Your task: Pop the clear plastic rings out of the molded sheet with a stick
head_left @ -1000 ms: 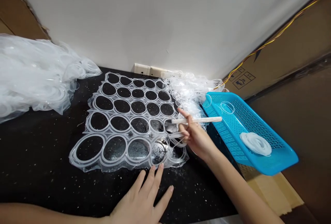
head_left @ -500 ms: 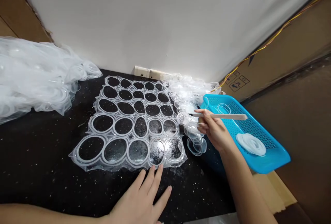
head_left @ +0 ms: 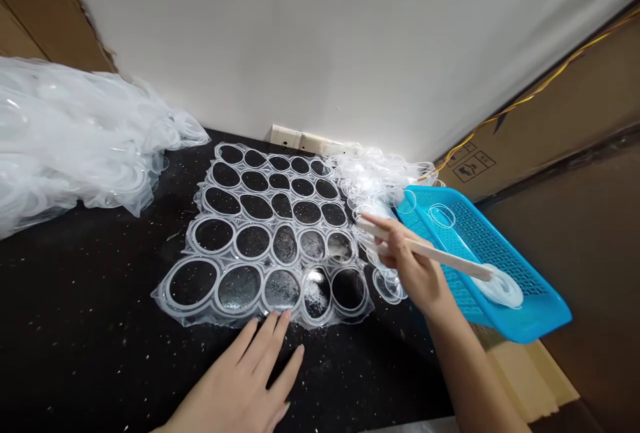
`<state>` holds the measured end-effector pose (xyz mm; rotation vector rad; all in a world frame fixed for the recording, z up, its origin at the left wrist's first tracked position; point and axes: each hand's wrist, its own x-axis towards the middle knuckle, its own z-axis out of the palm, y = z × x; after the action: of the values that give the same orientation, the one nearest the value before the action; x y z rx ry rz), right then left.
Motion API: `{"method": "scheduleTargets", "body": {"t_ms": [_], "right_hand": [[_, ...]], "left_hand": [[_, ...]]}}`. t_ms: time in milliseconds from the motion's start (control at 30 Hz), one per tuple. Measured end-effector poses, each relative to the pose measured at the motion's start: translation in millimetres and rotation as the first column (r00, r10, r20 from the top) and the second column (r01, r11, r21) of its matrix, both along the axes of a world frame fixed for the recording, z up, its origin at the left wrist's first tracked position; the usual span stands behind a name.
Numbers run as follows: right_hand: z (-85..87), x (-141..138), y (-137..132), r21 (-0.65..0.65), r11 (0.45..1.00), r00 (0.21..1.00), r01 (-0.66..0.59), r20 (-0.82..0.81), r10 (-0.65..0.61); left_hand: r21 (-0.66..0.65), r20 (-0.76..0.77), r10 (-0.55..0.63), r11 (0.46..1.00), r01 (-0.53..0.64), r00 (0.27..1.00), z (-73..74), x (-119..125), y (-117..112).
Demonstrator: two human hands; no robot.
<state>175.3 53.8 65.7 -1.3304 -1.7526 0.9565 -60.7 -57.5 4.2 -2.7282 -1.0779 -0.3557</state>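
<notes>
Head | right hand (head_left: 405, 259) pinching wooden stick (head_left: 450, 258) | left hand (head_left: 235, 379) spread beside plastic sheet (head_left: 235, 318)

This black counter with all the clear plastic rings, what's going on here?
A person is working at a black speckled counter. Their right hand grips a pale flat stick, its tip among loose clear rings beside a clear plastic sheet with round openings. Their left hand lies open at the sheet's near edge. A blue plastic basket on the right holds a coil of clear rings, and a large heap of clear plastic sits on the left.
</notes>
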Motion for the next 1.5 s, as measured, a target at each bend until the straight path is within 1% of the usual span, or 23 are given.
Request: {"method": "scheduleTargets", "body": {"t_ms": [67, 133, 167, 233, 333, 400, 533, 800, 967, 1067, 1200, 1267, 1333, 1500], "right_hand": [[-1.6, -18.1, -8.6, 0.032, 0.984, 0.982, -0.177, 0.077, 0.174], [-6.0, -33.5, -16.6, 0.007, 0.931, 0.924, -0.366, 0.124, 0.362], [-8.8, -39.0, -19.8, -0.018, 0.901, 0.892, -0.434, 0.132, 0.433], [-14.0, -45.2, -24.3, -0.069, 0.855, 0.843, -0.515, 0.14, 0.519], [-17.8, -47.2, -27.2, -0.11, 0.819, 0.802, -0.564, 0.166, 0.574], [-17.5, -47.2, -27.8, -0.112, 0.803, 0.781, -0.586, 0.185, 0.596], [-15.5, -47.4, -28.5, -0.119, 0.794, 0.764, -0.596, 0.223, 0.606], [-15.4, -47.2, -29.3, -0.116, 0.796, 0.769, -0.593, 0.211, 0.604], [-16.1, -46.7, -28.6, -0.099, 0.8, 0.778, -0.591, 0.191, 0.598], [-17.8, -46.6, -28.5, -0.094, 0.797, 0.769, -0.596, 0.219, 0.601], [-21.6, -45.5, -30.0, -0.001, 0.78, 0.749, -0.626, 0.278, 0.602], [-22.2, -44.6, -31.0, 0.06, 0.769, 0.752, -0.637, 0.269, 0.602], [-21.0, -44.0, -31.7, 0.081, 0.774, 0.766, -0.628, 0.237, 0.597], [-16.4, -44.6, -32.0, 0.017, 0.79, 0.775, -0.613, 0.209, 0.597]], "left_hand": [[0.002, -0.006, 0.009, 1.0, -0.009, 1.0, -1.9, -0.1, -0.9], [-0.001, -0.006, 0.018, 1.0, -0.018, 1.0, -3.2, 0.2, -1.9], [0.0, -0.008, 0.02, 1.0, -0.02, 1.0, -3.9, 0.3, -2.5], [0.0, -0.013, 0.021, 1.0, -0.021, 1.0, -5.2, 0.4, -3.8], [-0.006, -0.005, 0.018, 1.0, -0.018, 1.0, -6.1, 0.7, -4.7], [-0.015, 0.001, 0.021, 1.0, -0.021, 1.0, -5.5, 0.8, -4.5], [-0.02, 0.014, 0.031, 0.999, -0.03, 0.999, -3.3, 0.4, -3.8], [-0.039, -0.002, 0.024, 0.999, -0.024, 1.0, -4.1, -0.5, -5.7], [-0.017, 0.027, 0.03, 0.999, -0.03, 0.999, -2.1, -0.3, -6.6], [-0.009, 0.035, 0.027, 1.0, -0.026, 0.999, -2.9, -0.6, -6.5], [0.006, 0.049, 0.013, 1.0, -0.013, 0.999, -6.3, -0.9, -5.9], [0.009, 0.052, 0.011, 1.0, -0.011, 0.999, -7.2, -0.9, -5.6], [0.016, 0.056, 0.01, 1.0, -0.011, 0.998, -7.2, -0.9, -5.3], [0.02, 0.068, 0.005, 1.0, -0.006, 0.998, -6.4, -0.1, -5.2]]}}
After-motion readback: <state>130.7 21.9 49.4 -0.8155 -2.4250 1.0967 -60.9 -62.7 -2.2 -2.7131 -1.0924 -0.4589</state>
